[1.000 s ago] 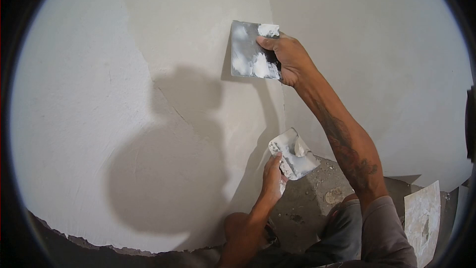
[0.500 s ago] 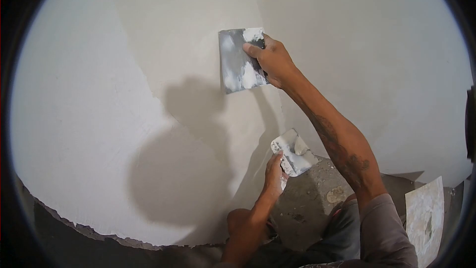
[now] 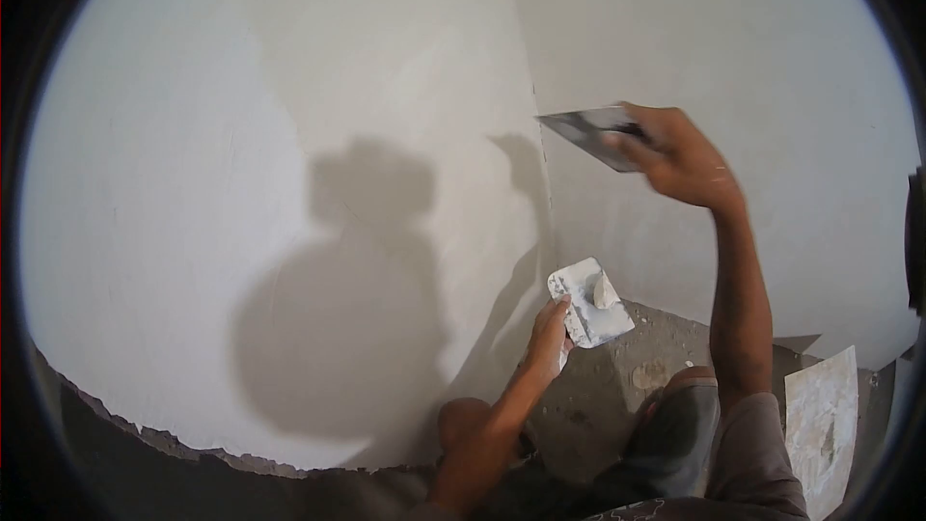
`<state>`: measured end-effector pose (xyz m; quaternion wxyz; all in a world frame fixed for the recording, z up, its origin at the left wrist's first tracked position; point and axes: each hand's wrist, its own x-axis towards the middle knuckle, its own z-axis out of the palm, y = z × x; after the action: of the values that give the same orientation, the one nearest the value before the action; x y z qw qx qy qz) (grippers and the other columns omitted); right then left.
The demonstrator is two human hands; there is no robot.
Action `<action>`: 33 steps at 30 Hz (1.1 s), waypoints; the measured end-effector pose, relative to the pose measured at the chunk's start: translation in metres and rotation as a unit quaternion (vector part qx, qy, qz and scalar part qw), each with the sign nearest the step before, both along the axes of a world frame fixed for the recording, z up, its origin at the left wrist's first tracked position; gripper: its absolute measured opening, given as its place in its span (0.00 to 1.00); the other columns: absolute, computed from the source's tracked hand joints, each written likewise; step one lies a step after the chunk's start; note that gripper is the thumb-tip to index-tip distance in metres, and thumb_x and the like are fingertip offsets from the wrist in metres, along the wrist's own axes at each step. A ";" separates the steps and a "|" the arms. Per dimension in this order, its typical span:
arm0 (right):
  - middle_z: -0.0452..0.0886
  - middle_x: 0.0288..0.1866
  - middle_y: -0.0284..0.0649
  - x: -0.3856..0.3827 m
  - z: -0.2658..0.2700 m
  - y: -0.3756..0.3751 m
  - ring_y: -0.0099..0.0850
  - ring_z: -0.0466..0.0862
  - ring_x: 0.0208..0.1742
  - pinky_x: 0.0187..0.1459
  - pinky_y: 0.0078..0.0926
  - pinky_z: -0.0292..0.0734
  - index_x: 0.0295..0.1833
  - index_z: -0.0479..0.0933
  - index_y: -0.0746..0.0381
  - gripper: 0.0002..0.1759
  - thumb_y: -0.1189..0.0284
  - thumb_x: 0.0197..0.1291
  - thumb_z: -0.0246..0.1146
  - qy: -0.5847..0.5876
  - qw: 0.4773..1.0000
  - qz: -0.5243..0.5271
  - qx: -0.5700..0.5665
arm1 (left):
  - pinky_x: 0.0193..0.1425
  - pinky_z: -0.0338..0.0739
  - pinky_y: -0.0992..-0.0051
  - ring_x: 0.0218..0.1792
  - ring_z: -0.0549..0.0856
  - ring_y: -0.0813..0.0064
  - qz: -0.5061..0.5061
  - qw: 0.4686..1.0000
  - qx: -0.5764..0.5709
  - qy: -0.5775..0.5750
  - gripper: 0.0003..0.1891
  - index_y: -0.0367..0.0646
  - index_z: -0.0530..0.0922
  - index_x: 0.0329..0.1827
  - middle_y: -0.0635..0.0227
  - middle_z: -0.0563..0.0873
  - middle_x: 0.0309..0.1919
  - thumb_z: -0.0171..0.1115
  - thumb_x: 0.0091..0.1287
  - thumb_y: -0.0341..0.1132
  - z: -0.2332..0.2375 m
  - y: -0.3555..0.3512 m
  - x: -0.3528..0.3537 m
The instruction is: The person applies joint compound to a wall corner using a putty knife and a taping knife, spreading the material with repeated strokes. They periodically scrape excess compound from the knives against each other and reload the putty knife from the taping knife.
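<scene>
the right hand [image 3: 677, 156] is clamping fingers on the scraper [image 3: 584, 129] near the wall corner [image 3: 545, 162], the left hand [image 3: 550, 336] on a smeared plate [image 3: 582, 306]; both are looking light, stiff, best held by the back edge.

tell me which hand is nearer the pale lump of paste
Left: the left hand holds the plate bearing the lump. The right hand is farther off, higher in view, holding a broad blade.

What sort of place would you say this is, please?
Probably a room under plastering or finishing work: pale walls meet in a corner above a rough grey floor, the right hand holds a flat blade, and the left hand a smeared plate bearing a lump of whitish paste.
</scene>
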<state>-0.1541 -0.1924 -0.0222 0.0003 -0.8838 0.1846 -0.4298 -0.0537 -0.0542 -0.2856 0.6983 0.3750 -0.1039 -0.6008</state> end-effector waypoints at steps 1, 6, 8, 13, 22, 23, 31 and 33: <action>0.84 0.36 0.52 -0.019 0.013 -0.007 0.43 0.81 0.34 0.42 0.38 0.76 0.54 0.79 0.68 0.22 0.60 0.67 0.62 0.100 0.969 0.010 0.224 | 0.45 0.85 0.71 0.44 0.87 0.72 0.005 1.000 0.002 0.002 0.17 0.37 0.73 0.59 0.63 0.84 0.47 0.51 0.75 0.39 0.001 0.000 0.000; 0.83 0.39 0.58 -0.102 -0.079 -0.025 0.56 0.82 0.41 0.44 0.42 0.76 0.51 0.77 0.72 0.14 0.75 0.64 0.59 0.136 0.972 -0.161 0.105 | 0.51 0.83 0.71 0.46 0.86 0.72 0.053 0.995 0.006 -0.086 0.18 0.36 0.72 0.61 0.62 0.83 0.50 0.50 0.77 0.40 0.021 0.011 -0.017; 0.82 0.41 0.58 -0.124 -0.102 0.003 0.57 0.81 0.44 0.46 0.43 0.75 0.52 0.77 0.70 0.12 0.77 0.65 0.58 0.131 0.953 -0.144 0.234 | 0.50 0.79 0.73 0.46 0.83 0.76 0.098 0.983 -0.023 -0.152 0.19 0.34 0.71 0.62 0.64 0.82 0.49 0.49 0.78 0.41 0.016 0.009 -0.024; 0.81 0.47 0.56 -0.155 -0.152 0.041 0.54 0.81 0.47 0.49 0.37 0.76 0.57 0.75 0.67 0.16 0.83 0.63 0.55 0.097 0.960 -0.021 0.260 | 0.55 0.73 0.76 0.47 0.78 0.80 0.118 0.972 -0.037 -0.199 0.20 0.32 0.71 0.63 0.67 0.81 0.47 0.47 0.79 0.40 0.010 0.005 -0.029; 0.81 0.44 0.52 -0.135 -0.144 0.088 0.45 0.81 0.37 0.43 0.31 0.76 0.56 0.76 0.66 0.15 0.83 0.64 0.57 0.030 0.955 0.016 0.296 | 0.45 0.79 0.79 0.41 0.82 0.82 0.118 0.963 -0.062 -0.232 0.16 0.36 0.72 0.59 0.70 0.81 0.44 0.46 0.79 0.39 0.005 0.005 -0.023; 0.82 0.42 0.51 -0.135 -0.143 0.091 0.43 0.81 0.37 0.43 0.29 0.76 0.55 0.75 0.67 0.13 0.82 0.65 0.56 0.028 0.954 0.014 0.300 | 0.45 0.79 0.79 0.40 0.82 0.83 0.117 0.962 -0.064 -0.238 0.16 0.36 0.73 0.58 0.71 0.81 0.43 0.46 0.79 0.39 0.002 0.005 -0.023; 0.80 0.30 0.41 -0.065 -0.107 0.132 0.25 0.77 0.30 0.35 0.24 0.73 0.51 0.76 0.69 0.13 0.69 0.69 0.59 -0.086 0.913 0.097 0.386 | 0.56 0.73 0.75 0.51 0.78 0.77 0.164 0.937 -0.117 -0.287 0.21 0.35 0.71 0.63 0.67 0.80 0.52 0.53 0.76 0.42 0.006 0.005 -0.033; 0.79 0.27 0.38 -0.028 -0.102 0.144 0.24 0.77 0.30 0.34 0.24 0.73 0.50 0.76 0.69 0.17 0.64 0.69 0.60 -0.129 0.897 0.135 0.400 | 0.61 0.70 0.74 0.56 0.77 0.74 0.188 0.918 -0.138 -0.320 0.23 0.34 0.70 0.65 0.65 0.79 0.56 0.54 0.75 0.42 0.011 0.009 -0.040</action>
<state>-0.1820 -0.0482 -0.1242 0.4362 -0.7621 0.2180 -0.4259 -0.0939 -0.0456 -0.2741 0.7728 0.4598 -0.3309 -0.2860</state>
